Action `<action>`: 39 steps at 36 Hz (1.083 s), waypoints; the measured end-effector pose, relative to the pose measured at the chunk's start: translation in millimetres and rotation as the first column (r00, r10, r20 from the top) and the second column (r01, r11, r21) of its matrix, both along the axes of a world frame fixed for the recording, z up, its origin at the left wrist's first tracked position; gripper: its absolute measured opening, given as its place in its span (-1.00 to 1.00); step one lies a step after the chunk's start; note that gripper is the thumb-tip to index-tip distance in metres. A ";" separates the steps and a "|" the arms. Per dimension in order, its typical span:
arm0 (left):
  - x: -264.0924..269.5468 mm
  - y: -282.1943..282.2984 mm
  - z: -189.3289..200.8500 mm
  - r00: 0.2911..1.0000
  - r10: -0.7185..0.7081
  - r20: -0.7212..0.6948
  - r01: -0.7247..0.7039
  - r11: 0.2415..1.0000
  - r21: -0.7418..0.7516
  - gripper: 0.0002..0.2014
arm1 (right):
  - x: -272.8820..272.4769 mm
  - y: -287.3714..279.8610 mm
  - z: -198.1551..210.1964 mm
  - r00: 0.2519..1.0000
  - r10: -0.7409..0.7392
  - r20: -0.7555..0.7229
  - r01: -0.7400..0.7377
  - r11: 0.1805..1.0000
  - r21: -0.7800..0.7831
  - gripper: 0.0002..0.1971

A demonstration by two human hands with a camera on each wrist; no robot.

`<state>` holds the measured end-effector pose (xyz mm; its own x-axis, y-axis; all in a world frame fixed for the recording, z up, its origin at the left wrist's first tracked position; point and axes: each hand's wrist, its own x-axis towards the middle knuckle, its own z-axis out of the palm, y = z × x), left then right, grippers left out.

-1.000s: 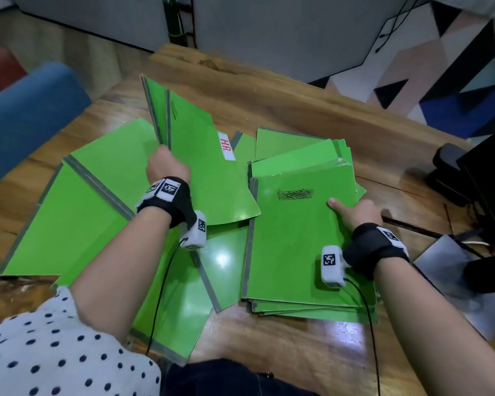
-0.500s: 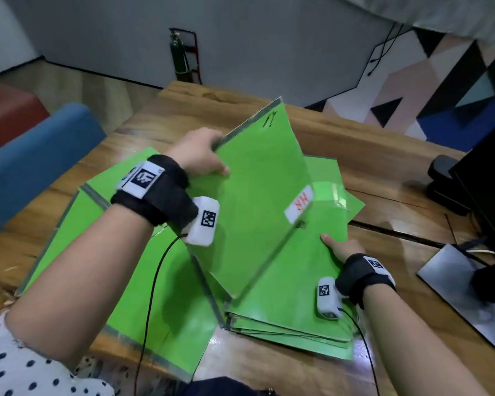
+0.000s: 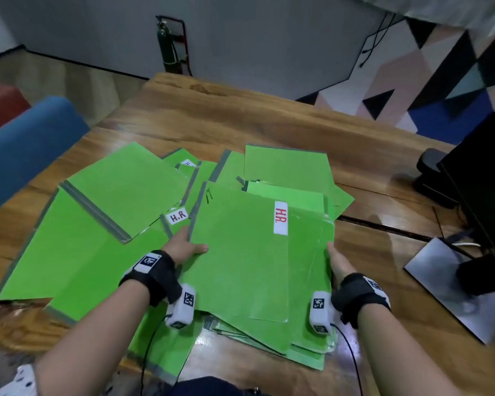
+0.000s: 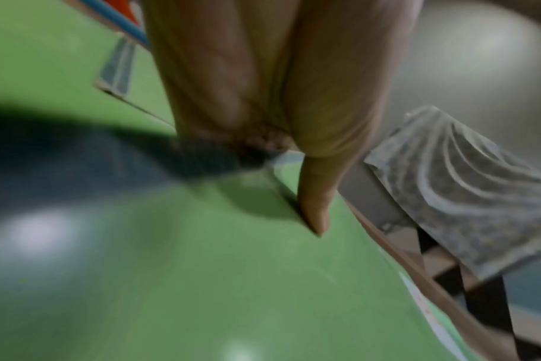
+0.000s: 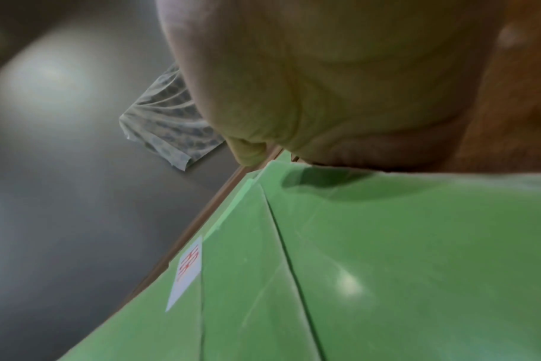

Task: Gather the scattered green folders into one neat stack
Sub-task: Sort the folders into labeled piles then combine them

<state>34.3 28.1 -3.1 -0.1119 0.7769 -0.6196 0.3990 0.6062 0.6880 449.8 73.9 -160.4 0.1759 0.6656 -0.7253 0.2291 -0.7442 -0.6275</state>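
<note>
On the glossy wooden table (image 3: 269,130) the top folder (image 3: 240,261), a flat, smooth green sheet with a grey spine strip and a white label lettered "H.R." in red, lies tilted on a rough stack of green folders (image 3: 306,350) at the near right. The left hand (image 3: 183,248) grips its left edge, thumb pressed flat on the cover and fingers tucked beneath. The right hand (image 3: 339,264) lies along the stack's right edge, thumb pointing away; how its fingers close cannot be told, since the wrist view is blurred. More green folders (image 3: 120,195) fan out flat over the left of the table, one bearing a black "H.R." label (image 3: 178,216). A blue padded chair back (image 3: 26,141) stands at the far left.
</note>
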 end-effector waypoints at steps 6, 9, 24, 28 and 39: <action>39.5 0.6 -4.2 0.971 -0.206 -0.124 0.198 0.978 -0.070 -0.27 | -42.7 -23.2 77.2 0.999 -0.015 0.035 0.014 1.000 0.023 0.07; 65.1 1.7 -12.6 0.954 -0.198 -0.227 0.186 0.980 -0.072 -0.31 | -70.5 -34.7 126.1 0.999 -0.023 0.039 0.022 1.000 0.022 -0.15; 107.1 5.2 -26.7 0.857 -0.286 -0.428 0.274 0.957 -0.093 -0.28 | -74.0 -28.9 120.7 0.971 -0.195 0.140 0.196 0.981 0.009 -0.35; 78.6 41.4 -20.7 0.901 -0.199 -0.386 0.197 0.979 -0.044 -0.36 | -75.8 -26.3 123.3 0.959 -0.204 0.199 0.204 0.979 0.023 -0.39; 17.5 104.9 -20.6 0.915 0.147 -0.375 -0.130 0.989 0.070 -0.19 | -73.7 -6.6 141.5 0.924 -0.233 0.304 0.209 0.972 0.109 -0.46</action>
<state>51.8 133.0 -23.7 -0.4399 0.7613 -0.4764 0.5483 0.6478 0.5289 376.1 67.3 -19.0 0.5347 0.6326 -0.5602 0.2572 -0.7534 -0.6052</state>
